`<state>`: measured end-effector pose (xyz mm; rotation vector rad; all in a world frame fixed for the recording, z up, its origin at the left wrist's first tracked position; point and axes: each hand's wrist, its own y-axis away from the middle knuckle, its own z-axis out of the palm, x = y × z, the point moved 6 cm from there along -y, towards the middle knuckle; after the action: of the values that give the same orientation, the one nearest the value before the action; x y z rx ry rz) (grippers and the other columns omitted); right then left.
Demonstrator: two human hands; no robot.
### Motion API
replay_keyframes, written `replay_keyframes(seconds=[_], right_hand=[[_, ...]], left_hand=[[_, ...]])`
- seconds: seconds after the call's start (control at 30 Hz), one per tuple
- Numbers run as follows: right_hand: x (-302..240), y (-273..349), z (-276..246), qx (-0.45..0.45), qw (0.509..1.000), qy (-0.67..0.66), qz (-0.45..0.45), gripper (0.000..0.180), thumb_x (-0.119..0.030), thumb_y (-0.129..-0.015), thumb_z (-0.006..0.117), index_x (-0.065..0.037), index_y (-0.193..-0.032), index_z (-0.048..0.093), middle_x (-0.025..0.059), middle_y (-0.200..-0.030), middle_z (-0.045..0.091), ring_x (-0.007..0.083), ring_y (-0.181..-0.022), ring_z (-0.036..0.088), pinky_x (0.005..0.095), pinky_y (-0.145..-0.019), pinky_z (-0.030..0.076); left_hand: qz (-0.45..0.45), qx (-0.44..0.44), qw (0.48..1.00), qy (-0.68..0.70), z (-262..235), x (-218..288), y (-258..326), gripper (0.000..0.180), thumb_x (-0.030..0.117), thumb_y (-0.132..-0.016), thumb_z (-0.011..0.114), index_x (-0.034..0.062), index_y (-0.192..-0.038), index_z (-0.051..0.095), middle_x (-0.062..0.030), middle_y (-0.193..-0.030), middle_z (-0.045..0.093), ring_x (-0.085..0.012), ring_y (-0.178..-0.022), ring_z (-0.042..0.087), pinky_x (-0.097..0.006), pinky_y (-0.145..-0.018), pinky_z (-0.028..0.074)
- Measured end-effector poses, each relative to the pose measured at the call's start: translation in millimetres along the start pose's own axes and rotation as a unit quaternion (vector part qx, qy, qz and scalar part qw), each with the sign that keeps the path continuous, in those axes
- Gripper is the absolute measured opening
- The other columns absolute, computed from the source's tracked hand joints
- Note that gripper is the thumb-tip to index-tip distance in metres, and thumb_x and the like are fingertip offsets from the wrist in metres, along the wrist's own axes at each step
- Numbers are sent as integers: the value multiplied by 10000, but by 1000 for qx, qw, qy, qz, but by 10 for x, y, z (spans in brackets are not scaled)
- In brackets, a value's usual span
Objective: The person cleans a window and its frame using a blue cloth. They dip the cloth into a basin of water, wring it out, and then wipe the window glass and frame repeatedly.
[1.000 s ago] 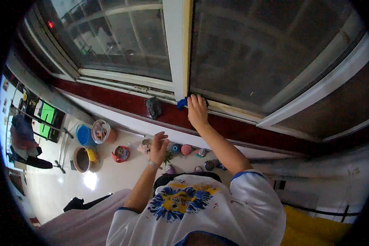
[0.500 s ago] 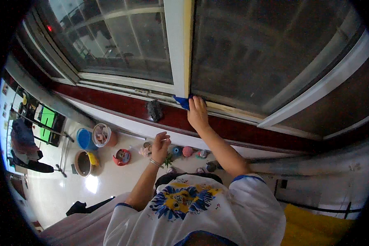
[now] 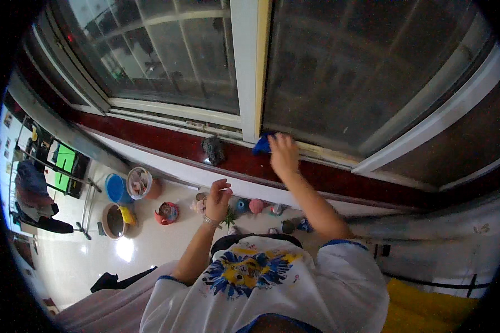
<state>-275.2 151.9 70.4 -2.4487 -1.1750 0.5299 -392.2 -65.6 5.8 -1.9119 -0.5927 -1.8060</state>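
My right hand (image 3: pixel 285 156) is closed on a blue cloth (image 3: pixel 262 144) and presses it at the bottom track of a sliding window. The cloth lies just right of the foot of the white upright frame (image 3: pixel 248 72), bunched and partly hidden under my fingers. My left hand (image 3: pixel 217 204), with a bracelet at the wrist, hangs in the air below the sill, fingers loosely bent and apart, holding nothing. On the dark red windowsill (image 3: pixel 166 136), a dark grey fuzzy clump (image 3: pixel 212 150) rests left of the cloth.
On the floor to the left stand a blue bucket (image 3: pixel 115 187), a bin (image 3: pixel 139 182), a round tub (image 3: pixel 114 222) and a red pot (image 3: pixel 166 212). Small round items, including a pink ball (image 3: pixel 256 206), line the wall. A drying rack with clothes (image 3: pixel 33 191) stands far left.
My right hand has slid the blue cloth rightward along the track, past the foot of the upright frame. My left hand stays nearly in place.
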Motion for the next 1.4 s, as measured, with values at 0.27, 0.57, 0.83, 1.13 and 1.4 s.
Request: replay_keyframes(seconds=[0.27,0.57,0.83,1.13,1.4], right_hand=[[92,107,-54,13,999,17,37,404,-143,-687,633,-35,-1076,615,139,-1116,523,353,-1044,471,518,-938,365],[921,574,-395,70,996,18,46,399,45,-697,579,-46,-1083,624,133,-1075,562,338,-1025,519,435,-881,441],[1095,688,-529,111,985,69,116,320,34,-697,618,2,-1015,633,146,-1066,544,341,-1015,517,426,-899,436],[1184,1203,-691,94,989,-58,96,378,125,-644,604,8,-1003,630,134,-1037,545,325,-1020,523,411,-880,443],[1386,1625,-641,51,990,-74,111,445,95,-622,658,-22,-1050,622,134,-1120,541,335,-1073,509,429,-913,445]], left_hand=[[-2,6,1000,-28,-89,-205,48,293,64,-890,548,15,-1173,489,-109,-1051,605,-148,-884,600,-279,-771,501],[23,-22,999,-24,56,-128,-106,280,93,-898,548,28,-1167,507,-103,-1020,614,-150,-847,597,-274,-761,494],[170,110,907,-368,-178,363,-424,517,177,-758,695,54,-1220,498,-215,-1207,487,-386,-1102,448,-449,-929,389],[135,82,852,-498,123,116,-1248,545,127,-627,742,153,-1136,550,-249,-1278,384,-437,-1118,414,-506,-940,382],[223,24,837,-500,1415,824,-1085,592,123,-670,724,58,-1206,481,-205,-1201,472,-385,-1068,498,-431,-884,468]])
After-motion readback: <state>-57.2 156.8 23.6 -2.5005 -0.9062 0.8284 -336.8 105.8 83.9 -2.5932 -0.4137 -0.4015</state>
